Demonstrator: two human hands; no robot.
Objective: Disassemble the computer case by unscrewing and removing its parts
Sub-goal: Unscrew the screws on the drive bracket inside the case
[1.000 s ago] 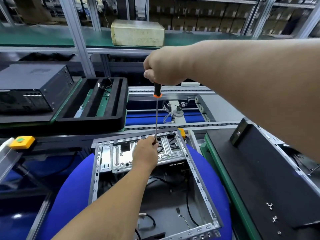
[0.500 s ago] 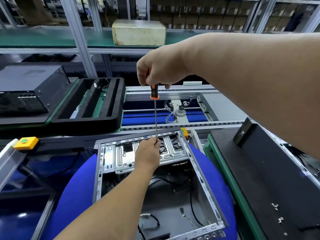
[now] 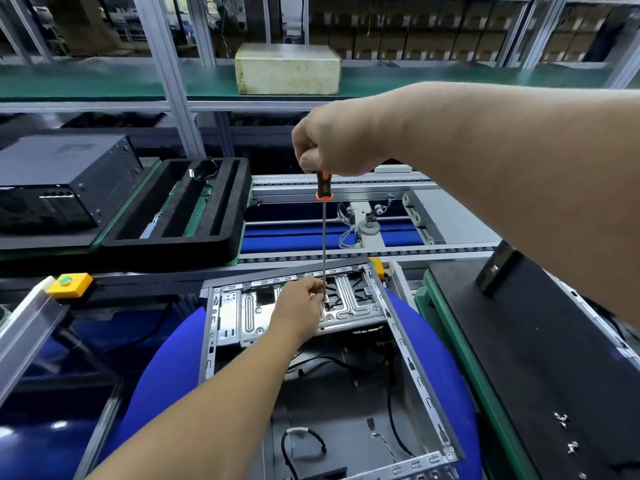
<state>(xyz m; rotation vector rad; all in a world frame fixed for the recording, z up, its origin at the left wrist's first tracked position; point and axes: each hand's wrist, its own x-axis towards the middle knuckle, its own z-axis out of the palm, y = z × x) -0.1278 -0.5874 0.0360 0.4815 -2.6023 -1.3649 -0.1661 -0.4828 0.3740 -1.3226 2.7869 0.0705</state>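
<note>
An open grey computer case (image 3: pixel 420 375) lies on a round blue pad (image 3: pixel 166 386), with a silver drive bracket (image 3: pixel 242 317) across its far end and black cables inside. My right hand (image 3: pixel 332 140) grips the orange and black handle of a long screwdriver (image 3: pixel 324 237), held upright with its tip down on the bracket. My left hand (image 3: pixel 299 306) rests on the bracket and pinches the shaft near the tip. The screw under the tip is hidden.
A black case panel (image 3: pixel 540 358) with loose screws (image 3: pixel 561 419) lies on the green mat at right. A black foam tray (image 3: pixel 180 206) and another black case (image 3: pixel 59 181) sit at back left. A conveyor (image 3: pixel 346 233) runs behind. Yellow button box (image 3: pixel 69 284) at left.
Both hands stay on the screwdriver and bracket. My right hand has shifted slightly on the handle, as if turning it; the shaft stays upright at the same spot.
</note>
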